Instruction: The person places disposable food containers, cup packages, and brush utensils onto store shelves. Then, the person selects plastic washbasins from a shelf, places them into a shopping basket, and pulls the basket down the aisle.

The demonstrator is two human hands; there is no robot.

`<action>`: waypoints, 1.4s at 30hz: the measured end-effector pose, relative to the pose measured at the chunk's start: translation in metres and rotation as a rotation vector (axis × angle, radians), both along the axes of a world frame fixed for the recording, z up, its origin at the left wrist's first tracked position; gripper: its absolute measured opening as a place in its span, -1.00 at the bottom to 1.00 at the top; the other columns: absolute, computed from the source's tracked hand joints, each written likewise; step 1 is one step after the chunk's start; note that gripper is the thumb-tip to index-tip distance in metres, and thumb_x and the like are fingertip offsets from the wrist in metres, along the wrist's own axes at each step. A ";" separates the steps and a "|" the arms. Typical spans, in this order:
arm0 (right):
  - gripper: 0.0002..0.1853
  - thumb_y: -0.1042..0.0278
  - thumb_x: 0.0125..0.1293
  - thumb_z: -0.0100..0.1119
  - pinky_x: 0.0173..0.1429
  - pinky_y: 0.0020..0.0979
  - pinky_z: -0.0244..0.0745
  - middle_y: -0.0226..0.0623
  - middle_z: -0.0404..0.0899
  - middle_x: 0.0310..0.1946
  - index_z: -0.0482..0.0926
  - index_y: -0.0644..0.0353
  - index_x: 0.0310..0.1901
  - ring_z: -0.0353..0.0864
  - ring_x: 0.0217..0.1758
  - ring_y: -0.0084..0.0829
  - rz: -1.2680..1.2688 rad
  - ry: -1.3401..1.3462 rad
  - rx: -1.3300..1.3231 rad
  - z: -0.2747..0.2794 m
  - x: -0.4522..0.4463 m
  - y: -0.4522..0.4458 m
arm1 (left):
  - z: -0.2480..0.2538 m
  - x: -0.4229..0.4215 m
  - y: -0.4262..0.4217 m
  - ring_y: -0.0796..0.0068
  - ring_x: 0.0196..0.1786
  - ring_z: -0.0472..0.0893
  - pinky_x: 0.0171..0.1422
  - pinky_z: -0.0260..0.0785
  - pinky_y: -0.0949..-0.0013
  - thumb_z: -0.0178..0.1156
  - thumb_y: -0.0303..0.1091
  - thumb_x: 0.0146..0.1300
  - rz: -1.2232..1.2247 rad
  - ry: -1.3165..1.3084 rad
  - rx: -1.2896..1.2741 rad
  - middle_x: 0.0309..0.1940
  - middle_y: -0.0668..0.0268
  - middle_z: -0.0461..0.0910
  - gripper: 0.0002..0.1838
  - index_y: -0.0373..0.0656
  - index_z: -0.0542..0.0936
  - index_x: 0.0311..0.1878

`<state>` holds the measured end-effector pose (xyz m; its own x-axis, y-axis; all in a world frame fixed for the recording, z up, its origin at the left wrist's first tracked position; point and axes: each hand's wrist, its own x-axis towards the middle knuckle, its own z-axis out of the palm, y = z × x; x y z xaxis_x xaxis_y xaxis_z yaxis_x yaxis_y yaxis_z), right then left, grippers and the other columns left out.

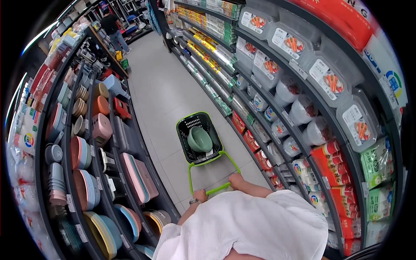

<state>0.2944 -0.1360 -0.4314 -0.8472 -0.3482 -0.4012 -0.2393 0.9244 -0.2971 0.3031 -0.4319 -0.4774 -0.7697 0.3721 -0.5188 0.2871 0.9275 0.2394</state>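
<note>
A black shopping basket with a lime-green rim stands on the floor ahead of me. Inside it lies a tilted green bowl, with a small white label or paper beside it. The basket's lime-green pull handle reaches back toward my body. My left hand, with a watch on the wrist, is closed around the handle's left end. At the right end of the same bar, my right hand is wrapped around it.
Shelves of plastic bowls and basins line the left side. On the right, shelves hold clear food containers, cups and bagged goods. Grey tiled floor runs between them. A person in dark clothes stands at the far end.
</note>
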 end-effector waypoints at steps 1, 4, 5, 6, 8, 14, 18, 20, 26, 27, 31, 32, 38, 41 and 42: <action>-0.86 0.43 0.02 0.24 -0.02 -0.06 0.62 -0.02 0.70 -0.31 0.71 0.18 -0.36 0.71 -0.15 -0.04 0.012 0.008 -0.003 -0.003 -0.012 0.009 | 0.000 -0.011 0.010 -0.02 -0.13 0.69 -0.02 0.52 0.01 0.27 -0.08 0.13 0.030 0.080 -0.022 -0.24 -0.02 0.71 -0.67 -0.19 0.71 -0.29; -0.88 0.44 0.02 0.24 0.00 -0.05 0.61 -0.03 0.69 -0.31 0.69 0.19 -0.37 0.69 -0.13 -0.01 0.001 0.101 -0.087 -0.014 -0.043 0.028 | 0.019 -0.021 0.031 -0.02 -0.03 0.62 0.16 0.41 0.07 0.26 -0.06 0.13 0.145 0.260 -0.023 -0.22 -0.02 0.69 -0.64 -0.19 0.70 -0.25; -0.88 0.43 0.02 0.24 0.00 -0.05 0.61 -0.03 0.69 -0.32 0.69 0.19 -0.37 0.69 -0.13 -0.01 0.000 0.111 -0.111 -0.017 -0.050 0.031 | 0.022 -0.022 0.036 -0.02 -0.03 0.62 0.16 0.41 0.07 0.26 -0.06 0.13 0.153 0.257 -0.029 -0.22 -0.02 0.69 -0.64 -0.19 0.70 -0.25; -0.88 0.42 0.02 0.24 0.00 -0.05 0.60 -0.04 0.69 -0.33 0.69 0.19 -0.37 0.68 -0.13 -0.01 -0.001 0.121 -0.134 -0.016 -0.056 0.035 | 0.018 -0.021 0.038 -0.02 0.02 0.59 0.24 0.35 0.06 0.26 -0.06 0.12 0.187 0.298 -0.043 -0.21 0.00 0.68 -0.64 -0.19 0.69 -0.22; -0.88 0.45 0.03 0.22 -0.01 -0.05 0.60 -0.05 0.69 -0.32 0.69 0.18 -0.37 0.69 -0.14 -0.02 0.023 0.103 -0.129 -0.015 -0.066 0.042 | 0.009 -0.022 0.042 -0.02 0.07 0.56 0.31 0.28 0.06 0.27 -0.06 0.11 0.226 0.333 -0.062 -0.20 0.01 0.68 -0.63 -0.20 0.68 -0.20; -0.88 0.48 0.05 0.21 0.00 -0.04 0.60 -0.07 0.69 -0.29 0.70 0.16 -0.35 0.67 -0.09 -0.03 -0.061 0.070 -0.181 -0.030 -0.078 0.068 | 0.013 -0.053 0.057 0.02 0.16 0.55 0.30 0.28 -0.04 0.32 0.01 0.12 0.192 -0.024 -0.041 -0.06 0.03 0.67 -0.57 -0.17 0.67 -0.14; -0.88 0.47 0.05 0.23 0.02 -0.04 0.59 -0.08 0.69 -0.27 0.70 0.16 -0.34 0.66 -0.09 -0.03 -0.061 0.016 -0.114 -0.027 -0.094 0.076 | 0.014 -0.077 0.073 0.03 0.27 0.51 0.35 0.30 -0.10 0.29 0.08 0.19 0.210 -0.166 -0.093 0.10 0.04 0.61 -0.47 -0.15 0.61 0.04; -0.87 0.45 0.04 0.25 0.01 -0.03 0.60 -0.03 0.68 -0.28 0.70 0.18 -0.33 0.66 -0.09 -0.01 -0.067 0.018 -0.110 -0.028 -0.109 0.076 | -0.001 -0.086 0.079 -0.05 0.27 0.50 0.35 0.33 -0.19 0.18 -0.02 0.31 0.289 -0.195 -0.143 0.18 -0.02 0.53 -0.52 -0.15 0.54 0.15; -0.85 0.44 0.03 0.26 0.00 -0.03 0.62 -0.01 0.68 -0.28 0.70 0.19 -0.32 0.67 -0.08 0.03 -0.055 -0.013 -0.109 -0.031 -0.159 0.066 | -0.059 -0.135 0.053 -0.21 0.16 0.52 0.13 0.50 -0.18 0.02 -0.18 0.39 0.158 -0.181 0.007 0.09 -0.09 0.54 -0.66 -0.14 0.56 0.09; -0.85 0.44 0.03 0.26 0.01 -0.03 0.62 -0.01 0.69 -0.28 0.70 0.19 -0.32 0.68 -0.08 0.03 -0.070 -0.024 -0.112 -0.035 -0.170 0.061 | -0.058 -0.149 0.050 -0.22 0.16 0.52 0.13 0.51 -0.15 0.01 -0.19 0.39 0.157 -0.189 0.005 0.09 -0.09 0.54 -0.67 -0.15 0.57 0.07; -0.85 0.45 0.04 0.25 0.01 -0.04 0.62 -0.02 0.69 -0.27 0.70 0.19 -0.31 0.68 -0.07 0.01 -0.051 -0.047 -0.048 -0.039 -0.224 0.041 | -0.046 -0.206 0.034 -0.20 0.12 0.55 0.10 0.53 -0.12 0.06 -0.19 0.35 0.175 -0.156 0.036 0.04 -0.09 0.56 -0.68 -0.14 0.59 0.05; -0.85 0.46 0.05 0.24 0.02 -0.04 0.62 -0.02 0.70 -0.27 0.70 0.20 -0.31 0.69 -0.07 0.00 -0.030 -0.037 -0.007 -0.036 -0.242 0.033 | -0.039 -0.224 0.026 -0.18 0.12 0.56 0.10 0.53 -0.11 0.10 -0.19 0.32 0.167 -0.150 0.086 0.02 -0.10 0.57 -0.68 -0.16 0.60 0.02; -0.87 0.46 0.09 0.23 0.02 -0.06 0.63 -0.03 0.70 -0.26 0.70 0.18 -0.30 0.69 -0.05 -0.02 -0.069 -0.039 0.066 -0.028 -0.350 -0.016 | -0.025 -0.330 -0.035 -0.14 0.11 0.53 0.08 0.52 -0.03 0.28 -0.23 0.17 0.075 -0.073 0.236 -0.03 -0.15 0.56 -0.65 -0.34 0.62 -0.11; -0.86 0.45 0.09 0.25 0.02 -0.07 0.63 -0.05 0.70 -0.25 0.69 0.17 -0.29 0.69 -0.04 -0.02 -0.089 -0.079 0.086 -0.015 -0.393 -0.041 | 0.001 -0.364 -0.053 -0.10 0.07 0.52 0.07 0.51 -0.03 0.31 -0.27 0.13 0.108 0.116 0.300 -0.08 -0.10 0.55 -0.66 -0.35 0.61 -0.13; -0.86 0.45 0.08 0.25 0.02 -0.07 0.62 -0.05 0.70 -0.24 0.68 0.15 -0.28 0.69 -0.03 -0.01 -0.092 -0.077 0.082 -0.011 -0.410 -0.048 | 0.018 -0.378 -0.057 -0.09 0.07 0.51 0.09 0.48 -0.04 0.31 -0.29 0.12 0.153 0.171 0.321 -0.09 -0.08 0.53 -0.68 -0.34 0.61 -0.15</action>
<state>-0.1154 -0.1842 -0.4420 -0.8395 -0.2336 -0.4906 -0.1316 0.9634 -0.2334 -0.0753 -0.4894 -0.4598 -0.8940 0.3690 -0.2541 0.2124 0.8485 0.4848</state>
